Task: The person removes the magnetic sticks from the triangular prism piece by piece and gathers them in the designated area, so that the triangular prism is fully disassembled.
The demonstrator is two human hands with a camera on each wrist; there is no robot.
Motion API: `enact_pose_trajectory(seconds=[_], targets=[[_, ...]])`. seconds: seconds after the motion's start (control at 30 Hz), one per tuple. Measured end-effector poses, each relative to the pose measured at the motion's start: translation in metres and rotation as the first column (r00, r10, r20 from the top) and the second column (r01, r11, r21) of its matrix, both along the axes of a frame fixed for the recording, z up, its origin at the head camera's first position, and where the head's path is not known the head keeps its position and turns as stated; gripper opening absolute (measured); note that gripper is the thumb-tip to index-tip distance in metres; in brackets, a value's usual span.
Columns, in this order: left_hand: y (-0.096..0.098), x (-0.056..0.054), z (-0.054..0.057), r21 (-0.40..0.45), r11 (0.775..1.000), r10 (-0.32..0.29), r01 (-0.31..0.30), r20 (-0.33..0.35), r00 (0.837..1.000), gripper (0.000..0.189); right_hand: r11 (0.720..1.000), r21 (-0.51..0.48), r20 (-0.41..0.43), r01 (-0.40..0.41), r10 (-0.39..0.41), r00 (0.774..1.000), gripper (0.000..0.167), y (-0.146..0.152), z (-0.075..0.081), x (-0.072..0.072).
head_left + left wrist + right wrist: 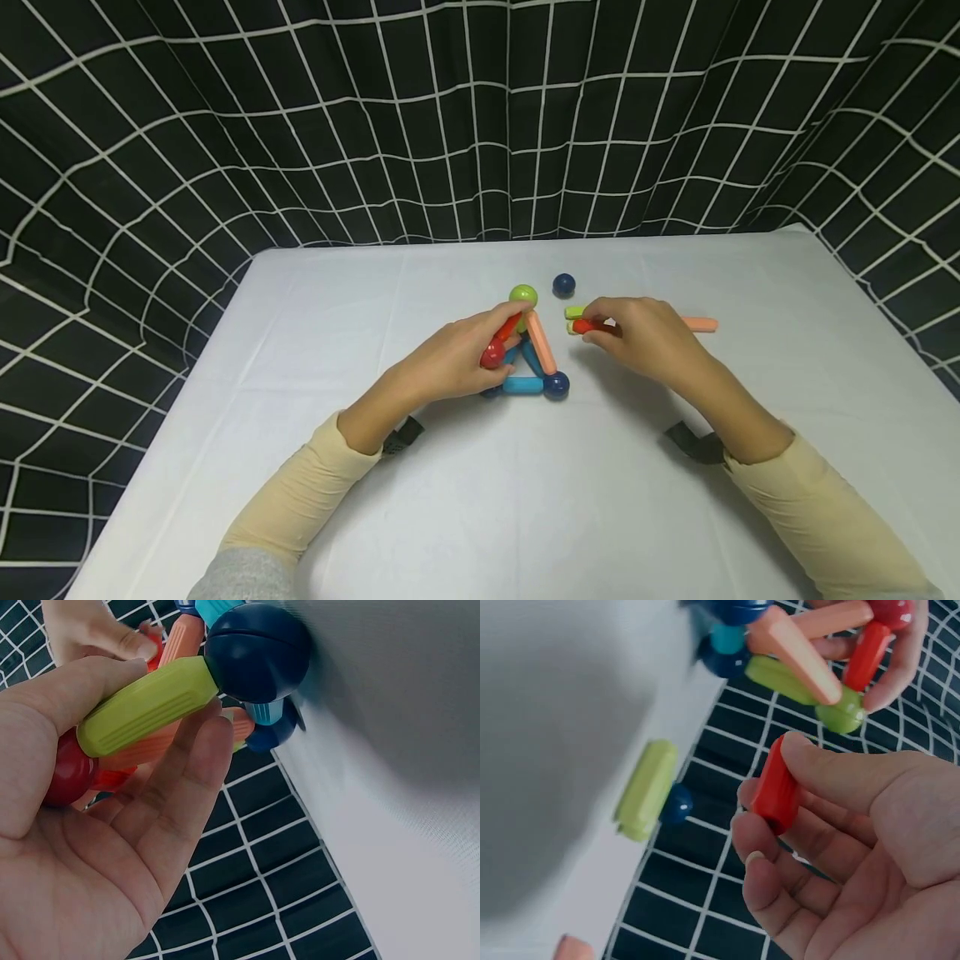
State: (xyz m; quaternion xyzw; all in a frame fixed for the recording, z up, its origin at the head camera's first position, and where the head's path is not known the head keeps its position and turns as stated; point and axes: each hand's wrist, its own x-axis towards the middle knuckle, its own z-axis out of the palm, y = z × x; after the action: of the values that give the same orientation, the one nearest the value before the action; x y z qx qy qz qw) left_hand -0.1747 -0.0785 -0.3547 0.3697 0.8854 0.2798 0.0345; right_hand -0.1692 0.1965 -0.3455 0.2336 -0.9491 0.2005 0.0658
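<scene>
My left hand (453,357) grips a small frame built of toy rods and balls, standing on the white table. At the top of the frame are a red ball (492,353) and a lime ball (523,294), joined by a red rod (868,656). In the left wrist view, thumb and fingers lie about a lime rod (150,705) that runs to a dark blue ball (259,652). A light blue rod (522,385) forms part of the base. My right hand (648,337) pinches another red rod (778,787) between thumb and fingers, apart from the frame.
Beside the right hand lie loose lime rods (573,312), partly hidden by it, and an orange rod (701,324). A loose dark blue ball (564,285) sits behind them. Black cloth (487,125) with white grid lines hangs around the white table (525,517).
</scene>
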Motion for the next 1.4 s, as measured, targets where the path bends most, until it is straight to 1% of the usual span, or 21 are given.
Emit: enact_pose_trajectory(seconds=[0.17, 0.3, 0.4, 0.6, 0.77, 1.17, 1.4], targets=[[0.0, 0.0, -0.001, 0.002, 1.0, 0.001, -0.001, -0.005, 1.0, 0.081, 0.998, 0.068, 0.057, 0.012, -0.016, 0.998, 0.017, 0.006, -0.009, 0.001], [0.0, 0.0, -0.001, 0.003, 1.0, 0.008, -0.008, -0.004, 1.0, 0.08, 0.996, 0.086, 0.115, -0.007, -0.003, 0.993, 0.014, 0.007, -0.018, 0.002], [0.0, 0.001, -0.001, 0.007, 1.0, 0.01, -0.01, 0.003, 1.0, 0.08, 0.996, 0.092, 0.143, -0.02, 0.006, 0.99, 0.014, 0.006, -0.024, 0.002], [0.0, 0.0, -0.001, 0.01, 1.0, 0.009, -0.009, 0.008, 1.0, 0.081, 0.994, 0.106, 0.167, -0.004, -0.013, 0.986, 0.018, 0.003, -0.028, 0.001], [0.0, -0.001, 0.0, 0.007, 1.0, 0.007, -0.007, 0.014, 1.0, 0.082, 0.993, 0.116, 0.192, -0.014, -0.009, 0.981, 0.017, 0.002, -0.028, 0.0], [0.001, 0.0, 0.001, 0.01, 1.0, 0.006, -0.007, 0.02, 1.0, 0.082, 0.993, 0.114, 0.188, -0.029, 0.008, 0.982, 0.02, 0.003, -0.032, -0.001], [0.001, 0.0, 0.0, 0.008, 1.0, 0.007, -0.007, 0.014, 1.0, 0.082, 0.992, 0.124, 0.192, -0.029, 0.004, 0.981, 0.023, 0.003, -0.03, 0.0]])
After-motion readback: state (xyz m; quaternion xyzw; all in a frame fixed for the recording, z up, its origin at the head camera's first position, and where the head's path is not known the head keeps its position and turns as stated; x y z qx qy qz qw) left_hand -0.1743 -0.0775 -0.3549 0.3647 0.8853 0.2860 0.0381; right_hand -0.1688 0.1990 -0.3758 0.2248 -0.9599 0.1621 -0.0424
